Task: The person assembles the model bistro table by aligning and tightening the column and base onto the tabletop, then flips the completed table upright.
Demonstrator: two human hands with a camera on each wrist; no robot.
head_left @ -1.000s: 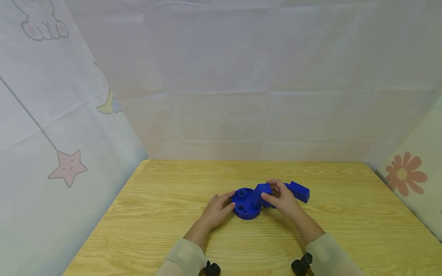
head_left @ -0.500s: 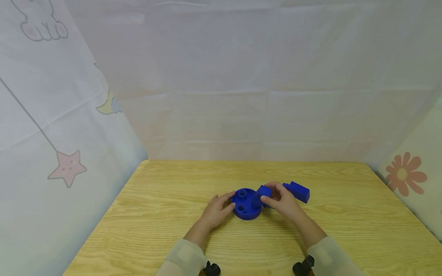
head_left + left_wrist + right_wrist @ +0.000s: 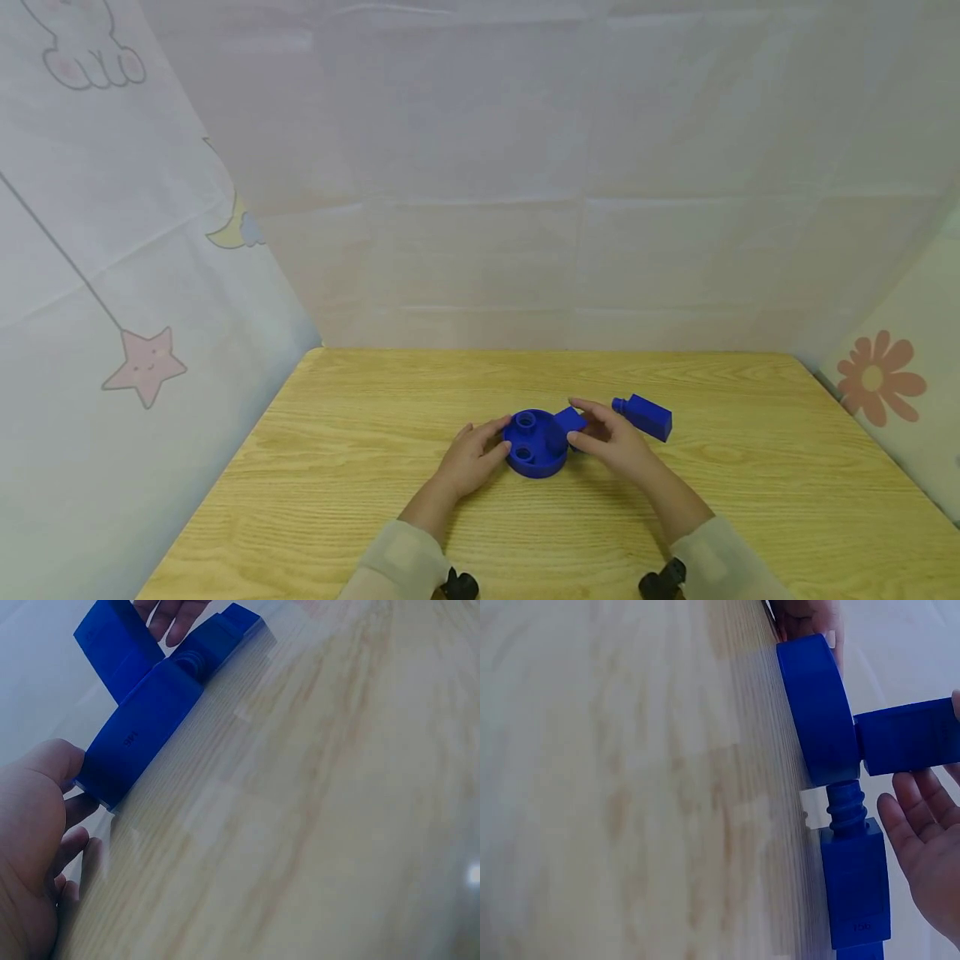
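A blue round base (image 3: 534, 454) with two sockets lies on the wooden table (image 3: 360, 467). My left hand (image 3: 491, 442) grips its left rim, thumb on the edge (image 3: 52, 761). A blue block (image 3: 570, 417) stands set into the base's right side (image 3: 911, 739). My right hand (image 3: 594, 429) hovers just right of this block with its fingers (image 3: 919, 840) relaxed and spread, one fingertip touching the block's top. A second blue block (image 3: 645, 417) with a threaded neck (image 3: 845, 802) lies on the table behind the right hand, its neck pointing at the base (image 3: 817, 712).
Pale printed cloth walls (image 3: 150, 275) enclose the table on the left, back and right. Bare wood stretches on either side of the hands and towards the front edge (image 3: 540, 550).
My right hand lowered the blue block onto the base's right side and loosened its fingers off it. The left hand and the lying block stayed put.
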